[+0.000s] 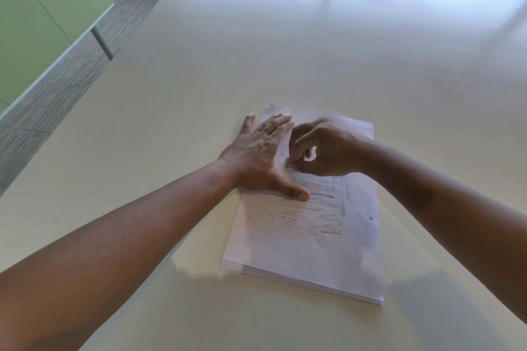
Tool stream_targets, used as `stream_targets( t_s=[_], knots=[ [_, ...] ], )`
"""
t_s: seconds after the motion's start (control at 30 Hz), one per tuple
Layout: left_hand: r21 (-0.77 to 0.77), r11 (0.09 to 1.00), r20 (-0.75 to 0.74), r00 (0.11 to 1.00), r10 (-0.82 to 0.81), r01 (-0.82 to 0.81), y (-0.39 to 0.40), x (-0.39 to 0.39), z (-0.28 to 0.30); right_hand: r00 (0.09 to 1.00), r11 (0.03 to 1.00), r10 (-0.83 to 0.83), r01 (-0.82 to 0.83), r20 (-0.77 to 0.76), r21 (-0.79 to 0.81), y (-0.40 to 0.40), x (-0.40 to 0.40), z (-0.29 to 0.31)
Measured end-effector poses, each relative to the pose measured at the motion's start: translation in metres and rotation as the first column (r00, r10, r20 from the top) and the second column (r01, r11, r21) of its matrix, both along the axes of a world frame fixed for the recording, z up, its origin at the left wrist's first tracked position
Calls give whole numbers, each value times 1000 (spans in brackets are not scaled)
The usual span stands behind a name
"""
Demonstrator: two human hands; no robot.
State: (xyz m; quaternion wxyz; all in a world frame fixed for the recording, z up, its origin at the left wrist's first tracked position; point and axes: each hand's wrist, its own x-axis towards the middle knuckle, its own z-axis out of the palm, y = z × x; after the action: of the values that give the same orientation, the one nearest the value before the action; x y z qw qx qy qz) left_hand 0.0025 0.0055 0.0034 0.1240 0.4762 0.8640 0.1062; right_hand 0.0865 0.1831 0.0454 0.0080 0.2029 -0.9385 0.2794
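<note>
While left hand (261,155) lies flat on paper stack (308,253), right hand (323,148) pinches small object (287,163).

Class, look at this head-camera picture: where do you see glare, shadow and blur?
Head view: glare whitens the far table; soft arm shadows fall on the paper stack; the right hand is slightly smeared, so the small pale thing it pinches cannot be identified; the flat left hand looks sharper.

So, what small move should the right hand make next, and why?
Probably rub the small pale piece, likely an eraser, down toward the pencil scribbles: the right hand pinches it at their upper edge, and the left hand presses the paper stack flat.
</note>
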Motion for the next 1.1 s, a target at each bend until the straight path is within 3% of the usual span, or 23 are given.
stream_targets(
  t_s=[0.17, 0.3, 0.4, 0.5, 0.63, 0.73, 0.83, 1.03, 1.1],
  knots=[
    [-5, 1000, -5, 1000, -3, 3, 1, 1, 1, 999, 1000, 12, -11, 31, -15, -1, 4, -2],
    [-19, 1000, -10, 1000, -5, 5, 1, 1, 2, 974, 981, -195, 195, -119, -13, 11, -12, -8],
    [-17, 1000, -13, 1000, -1, 1, 0, 2, 3, 940, 947, -322, 320, -116, -38, 16, -19, -9],
    [-13, 1000, -12, 1000, -1, 0, 1, 1, 2, 957, 962, -272, 270, -100, -30, 12, -16, -8],
    [-7, 1000, -11, 1000, -5, 5, 1, 1, 1, 998, 999, -19, 17, -61, -45, -6, 0, -9],
    [-10, 1000, -11, 1000, -7, 7, 2, 2, 2, 997, 995, 70, -69, 14, -66, -11, 10, -8],
    [-11, 1000, -10, 1000, -7, 7, 2, 1, 2, 998, 996, 38, -34, 46, -83, -5, 9, -6],
    [-20, 1000, -13, 1000, 1, -2, 1, -1, -1, 964, 971, -241, 238, -110, -35, 10, -12, -10],
    [-15, 1000, -9, 1000, 1, -1, 1, -1, -1, 962, 972, -236, 234, -139, -32, 7, -11, -10]
  ],
)
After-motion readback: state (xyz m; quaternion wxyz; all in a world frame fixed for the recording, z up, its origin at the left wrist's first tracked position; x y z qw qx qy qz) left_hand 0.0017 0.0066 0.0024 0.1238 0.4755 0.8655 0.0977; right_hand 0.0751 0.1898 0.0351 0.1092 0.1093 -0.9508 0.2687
